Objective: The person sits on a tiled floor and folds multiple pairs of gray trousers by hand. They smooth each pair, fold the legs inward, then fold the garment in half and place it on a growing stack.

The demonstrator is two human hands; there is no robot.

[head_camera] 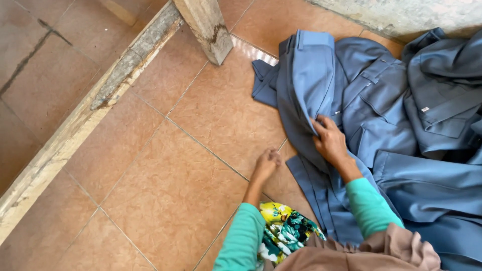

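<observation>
A pile of blue-grey trousers (381,100) lies spread on the tiled floor at the right. My right hand (329,140) grips a fold of the nearest pair (306,85), whose waistband points away from me. My left hand (267,161) rests on the tile (165,195) beside the edge of that cloth, its fingers curled under; whether it pinches the fabric's edge is unclear. Both my arms wear teal sleeves.
A worn wooden beam (90,105) runs diagonally across the floor at the left, and a wooden post (206,25) stands at the top. A rough wall (401,15) borders the pile at the top right. A floral cloth (283,228) lies on my lap.
</observation>
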